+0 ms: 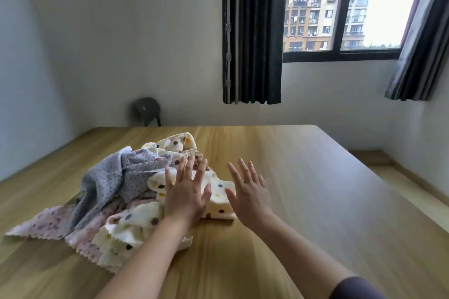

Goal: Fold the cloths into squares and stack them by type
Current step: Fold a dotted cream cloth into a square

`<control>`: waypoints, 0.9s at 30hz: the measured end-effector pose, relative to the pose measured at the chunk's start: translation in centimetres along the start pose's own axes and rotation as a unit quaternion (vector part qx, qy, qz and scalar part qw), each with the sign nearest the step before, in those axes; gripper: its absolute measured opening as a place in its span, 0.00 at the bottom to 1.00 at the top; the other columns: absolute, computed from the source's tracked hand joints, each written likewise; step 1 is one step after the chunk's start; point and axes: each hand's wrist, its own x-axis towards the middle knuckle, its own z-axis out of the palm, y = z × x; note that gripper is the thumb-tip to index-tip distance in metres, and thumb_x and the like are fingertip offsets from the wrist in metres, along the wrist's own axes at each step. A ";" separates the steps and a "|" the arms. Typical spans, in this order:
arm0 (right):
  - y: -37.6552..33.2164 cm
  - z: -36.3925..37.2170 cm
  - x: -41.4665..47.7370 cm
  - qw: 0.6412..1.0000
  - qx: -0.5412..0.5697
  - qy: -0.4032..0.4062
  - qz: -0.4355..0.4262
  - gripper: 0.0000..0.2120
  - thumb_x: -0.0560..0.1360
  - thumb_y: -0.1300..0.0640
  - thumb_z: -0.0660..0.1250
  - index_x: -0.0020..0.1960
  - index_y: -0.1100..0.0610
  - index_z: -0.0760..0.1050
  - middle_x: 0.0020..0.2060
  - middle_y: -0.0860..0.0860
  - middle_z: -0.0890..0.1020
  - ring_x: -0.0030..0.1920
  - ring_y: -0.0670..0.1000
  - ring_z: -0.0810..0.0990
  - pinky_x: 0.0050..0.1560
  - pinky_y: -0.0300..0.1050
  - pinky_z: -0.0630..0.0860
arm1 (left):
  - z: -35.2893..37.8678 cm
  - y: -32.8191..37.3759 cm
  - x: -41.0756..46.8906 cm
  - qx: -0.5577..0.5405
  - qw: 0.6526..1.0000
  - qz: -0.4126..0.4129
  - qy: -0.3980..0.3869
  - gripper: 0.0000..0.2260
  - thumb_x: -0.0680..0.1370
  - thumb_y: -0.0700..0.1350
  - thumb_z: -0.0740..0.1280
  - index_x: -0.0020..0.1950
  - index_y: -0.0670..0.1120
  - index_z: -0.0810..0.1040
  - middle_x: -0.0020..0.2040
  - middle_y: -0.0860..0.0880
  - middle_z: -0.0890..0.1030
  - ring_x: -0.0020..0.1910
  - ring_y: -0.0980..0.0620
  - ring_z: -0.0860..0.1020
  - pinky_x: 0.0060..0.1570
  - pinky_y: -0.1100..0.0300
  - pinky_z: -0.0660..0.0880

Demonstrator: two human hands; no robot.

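A jumbled heap of cloths lies on the wooden table (303, 177), left of centre. It holds a grey dotted cloth (107, 177), a pink dotted cloth (46, 224) spread at the bottom left, and several cream cloths with coloured dots (136, 221). A folded cream dotted cloth (220, 198) sits at the heap's right edge. My left hand (187, 192) hovers over the heap with fingers spread, partly covering that folded cloth. My right hand (250, 192) is held open just right of the folded cloth, fingers straight. Neither hand holds anything.
The table's right half and front are bare wood. A dark stool (147, 110) stands behind the table by the wall. Dark curtains (252, 31) frame a window at the back right.
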 end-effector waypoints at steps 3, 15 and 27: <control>0.5 1.9 1.3 0.999 0.017 -0.051 -0.007 0.29 0.81 0.42 0.49 0.77 0.43 0.40 0.78 0.48 0.43 0.77 0.52 0.40 0.75 0.52 0.49 | 1.9 -1.1 0.4 0.002 1.000 0.000 -0.021 0.24 0.76 0.56 0.53 0.71 0.51 0.65 0.69 0.40 0.72 0.70 0.39 0.68 0.63 0.34 0.64; 1.1 5.4 5.0 0.992 0.057 -0.108 -0.014 0.23 0.82 0.44 0.48 0.75 0.47 0.56 0.76 0.45 0.58 0.77 0.48 0.49 0.75 0.54 0.43 | 7.3 -4.3 3.9 -0.029 0.998 0.050 -0.041 0.21 0.74 0.58 0.56 0.65 0.56 0.73 0.65 0.50 0.75 0.67 0.49 0.71 0.67 0.38 0.59; 1.6 5.4 5.3 0.994 0.094 -0.063 0.009 0.10 0.81 0.50 0.54 0.56 0.49 0.73 0.60 0.40 0.74 0.68 0.44 0.66 0.71 0.44 0.56 | 6.9 -4.9 3.5 -0.136 0.986 0.097 -0.019 0.10 0.73 0.58 0.59 0.41 0.56 0.77 0.48 0.61 0.78 0.55 0.59 0.76 0.68 0.36 0.60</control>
